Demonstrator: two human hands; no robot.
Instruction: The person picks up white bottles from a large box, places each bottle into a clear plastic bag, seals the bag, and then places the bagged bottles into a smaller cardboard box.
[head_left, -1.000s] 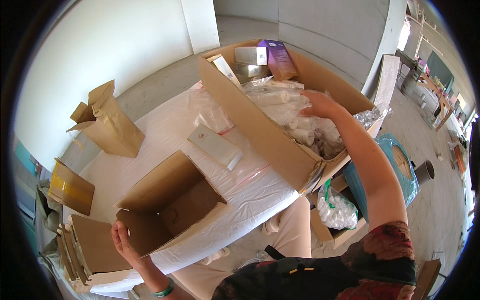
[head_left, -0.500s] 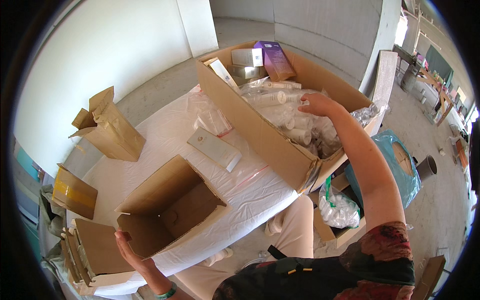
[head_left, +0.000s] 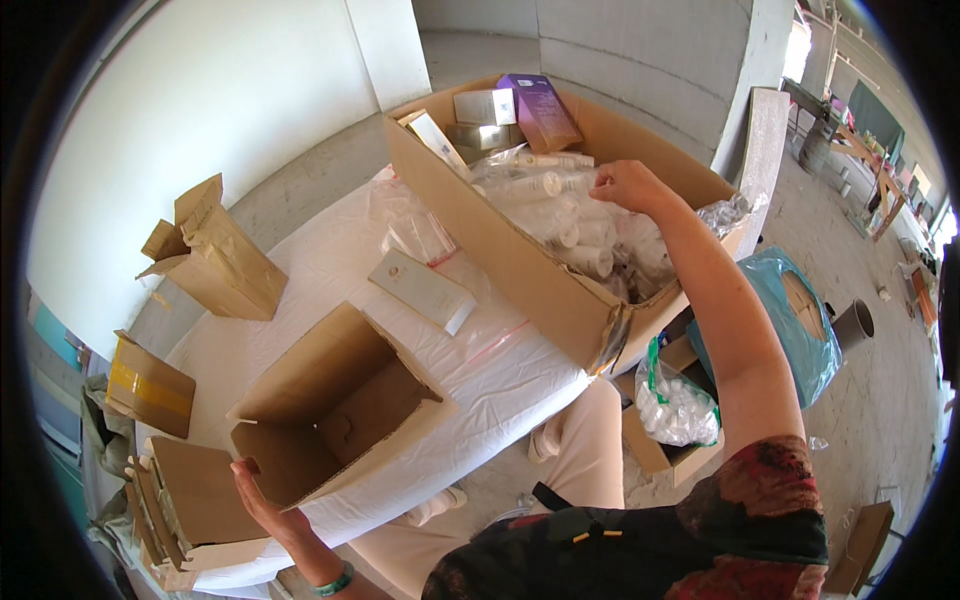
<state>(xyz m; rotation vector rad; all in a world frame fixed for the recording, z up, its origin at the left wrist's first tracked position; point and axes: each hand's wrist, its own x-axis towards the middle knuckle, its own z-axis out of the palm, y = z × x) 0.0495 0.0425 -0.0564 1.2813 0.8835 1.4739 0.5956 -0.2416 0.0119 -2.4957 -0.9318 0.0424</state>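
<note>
My right hand (head_left: 630, 187) is over the large cardboard box (head_left: 500, 265), its fingers pinched together above a clear plastic bag (head_left: 640, 240) of white bottles (head_left: 535, 187). Whatever lies between the fingertips is too small to make out. My left hand (head_left: 267, 505) rests with straight fingers against the near left side of a smaller open cardboard box (head_left: 400, 425), which has nothing visible inside. Between the two boxes a flat pale grey carton (head_left: 422, 290) lies on the white-covered table (head_left: 310, 260).
White cartons (head_left: 485, 106) and a purple carton (head_left: 540, 112) stand at the large box's far end. A tall open carton (head_left: 225, 255) and a yellow-taped one (head_left: 150, 385) are at left. On the floor at right sit a green-edged plastic bag (head_left: 675, 405) and a blue bag (head_left: 790, 330).
My right hand has lifted slightly and its fingers have closed into a pinch. My left hand stays against the smaller box. The whole view has shifted a little.
</note>
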